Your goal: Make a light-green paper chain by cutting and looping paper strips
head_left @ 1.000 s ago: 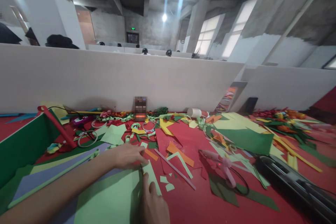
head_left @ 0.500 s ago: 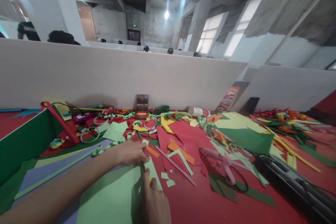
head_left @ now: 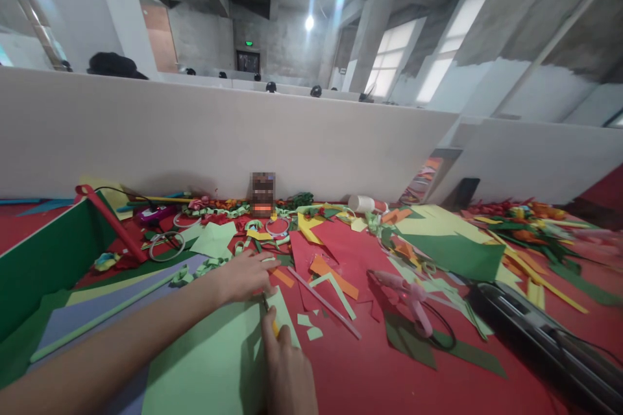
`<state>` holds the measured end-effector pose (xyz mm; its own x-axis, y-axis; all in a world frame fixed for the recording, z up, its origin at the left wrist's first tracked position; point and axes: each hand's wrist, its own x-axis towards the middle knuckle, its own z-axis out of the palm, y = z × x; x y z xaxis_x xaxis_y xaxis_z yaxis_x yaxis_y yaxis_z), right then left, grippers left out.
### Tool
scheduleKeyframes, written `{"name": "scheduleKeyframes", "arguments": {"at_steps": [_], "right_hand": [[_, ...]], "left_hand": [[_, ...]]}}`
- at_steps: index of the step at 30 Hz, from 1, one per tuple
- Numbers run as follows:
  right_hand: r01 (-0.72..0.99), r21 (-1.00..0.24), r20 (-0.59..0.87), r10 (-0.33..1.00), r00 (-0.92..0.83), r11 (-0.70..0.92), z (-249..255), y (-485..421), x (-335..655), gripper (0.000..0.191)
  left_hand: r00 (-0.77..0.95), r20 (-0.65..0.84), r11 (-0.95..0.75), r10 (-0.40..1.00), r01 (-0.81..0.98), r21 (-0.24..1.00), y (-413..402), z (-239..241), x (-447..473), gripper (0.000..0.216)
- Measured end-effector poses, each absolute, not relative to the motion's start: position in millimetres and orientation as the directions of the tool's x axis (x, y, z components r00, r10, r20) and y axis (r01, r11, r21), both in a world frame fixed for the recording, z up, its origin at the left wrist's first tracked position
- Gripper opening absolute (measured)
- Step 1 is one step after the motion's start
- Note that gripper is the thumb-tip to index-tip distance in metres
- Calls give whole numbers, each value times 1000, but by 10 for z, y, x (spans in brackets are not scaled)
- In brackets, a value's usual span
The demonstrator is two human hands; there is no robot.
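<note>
A sheet of light green paper [head_left: 204, 356] lies in front of me, on top of purple paper [head_left: 63, 331]. My left hand [head_left: 248, 277] rests on the far end of the green sheet, palm down with fingers stretched out. Just nearer to me, my right hand [head_left: 287, 356] is closed around a yellow craft knife [head_left: 275, 328]. The knife's tip points away from me at the sheet, close below the left fingers; whether it touches the paper I cannot tell. Small green scraps [head_left: 314, 333] lie on the red surface to the right.
Right of my hands lie a pink glue gun [head_left: 406, 295] with a black cord and a long black device [head_left: 540, 343]. A pale pink stick [head_left: 324, 301] lies nearer. Coloured paper pieces, a white roll [head_left: 361, 203] and a green-walled box [head_left: 53, 259] surround the area. A white partition [head_left: 219, 130] stands behind.
The fingers of my left hand have spread slightly and shifted forward. My right hand with the craft knife stays almost in place. A person at the far left has left the view.
</note>
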<state>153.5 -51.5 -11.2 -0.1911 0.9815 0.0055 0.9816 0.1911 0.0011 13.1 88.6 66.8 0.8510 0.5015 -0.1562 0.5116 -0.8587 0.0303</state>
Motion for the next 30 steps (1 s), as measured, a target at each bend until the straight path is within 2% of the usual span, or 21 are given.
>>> {"name": "scheduleKeyframes", "arguments": {"at_steps": [8, 14, 18, 23, 26, 30], "right_hand": [[974, 89, -34, 978, -205, 207, 55, -515, 1483, 62], [976, 102, -72, 980, -187, 193, 146, -525, 1448, 61], [970, 108, -7, 976, -216, 216, -16, -549, 1459, 60], [978, 45, 89, 975, -206, 202, -199, -590, 1516, 58], [978, 41, 67, 976, -207, 204, -159, -600, 1548, 58], [968, 93, 30, 971, -237, 233, -73, -595, 1565, 61]], "left_hand": [[859, -122, -866, 497, 500, -11, 867, 641, 124, 20], [854, -140, -863, 502, 505, -16, 864, 638, 120, 21], [852, -101, -856, 514, 517, 8, 877, 583, 107, 22], [857, -99, -862, 505, 507, -5, 873, 578, 99, 19], [862, -97, -867, 497, 498, -20, 870, 592, 95, 17], [864, -101, -870, 494, 491, -47, 873, 586, 91, 18]]}}
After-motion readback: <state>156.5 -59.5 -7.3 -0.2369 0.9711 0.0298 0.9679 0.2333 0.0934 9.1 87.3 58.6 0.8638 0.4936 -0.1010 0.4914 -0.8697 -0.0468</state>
